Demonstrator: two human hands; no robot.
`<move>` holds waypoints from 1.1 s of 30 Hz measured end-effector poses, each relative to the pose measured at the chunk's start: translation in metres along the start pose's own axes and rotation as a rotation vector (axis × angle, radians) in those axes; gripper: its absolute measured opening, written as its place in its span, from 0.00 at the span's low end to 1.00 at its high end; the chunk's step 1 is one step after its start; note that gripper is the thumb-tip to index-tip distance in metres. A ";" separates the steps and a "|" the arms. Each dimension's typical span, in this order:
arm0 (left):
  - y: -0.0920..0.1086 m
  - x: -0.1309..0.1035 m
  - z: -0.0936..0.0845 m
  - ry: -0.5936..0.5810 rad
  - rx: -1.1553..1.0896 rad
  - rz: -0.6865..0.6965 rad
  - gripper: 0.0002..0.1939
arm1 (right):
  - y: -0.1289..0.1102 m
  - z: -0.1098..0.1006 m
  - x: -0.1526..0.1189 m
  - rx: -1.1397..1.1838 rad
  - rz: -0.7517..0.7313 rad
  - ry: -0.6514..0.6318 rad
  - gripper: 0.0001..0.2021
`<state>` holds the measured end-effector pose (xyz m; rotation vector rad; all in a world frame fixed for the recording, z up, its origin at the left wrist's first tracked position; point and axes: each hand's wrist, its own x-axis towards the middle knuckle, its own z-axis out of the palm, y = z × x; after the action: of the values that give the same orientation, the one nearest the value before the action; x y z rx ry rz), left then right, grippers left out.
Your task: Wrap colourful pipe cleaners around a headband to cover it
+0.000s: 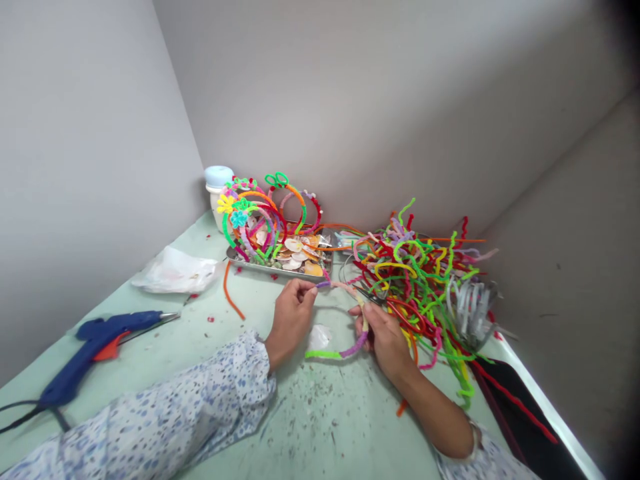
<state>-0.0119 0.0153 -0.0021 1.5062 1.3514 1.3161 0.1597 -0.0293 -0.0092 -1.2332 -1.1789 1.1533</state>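
Left hand (291,319) and right hand (389,341) pinch a fuzzy band (354,345); tugging might bend it. Fuzzy sticks (419,283) at right could snag.

There is one blue glue gun with an orange-red trigger (107,333), one white jar with a pale-blue lid (219,178), one shallow silver metal tray (260,267) and one handheld multicoloured fuzzy curved band (356,345). The tray's upright fuzzy hoops (285,229), cream-and-orange shells (294,247) and heaped bright pipe cleaners (415,270) are several each, overlapping beyond an exact count.
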 end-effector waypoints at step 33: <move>0.003 -0.003 -0.001 -0.038 -0.119 -0.049 0.11 | -0.003 0.001 0.000 -0.027 0.017 0.017 0.17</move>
<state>-0.0120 0.0114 0.0008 1.4029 1.2561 1.3078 0.1592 -0.0294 -0.0058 -1.2737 -1.1772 1.1411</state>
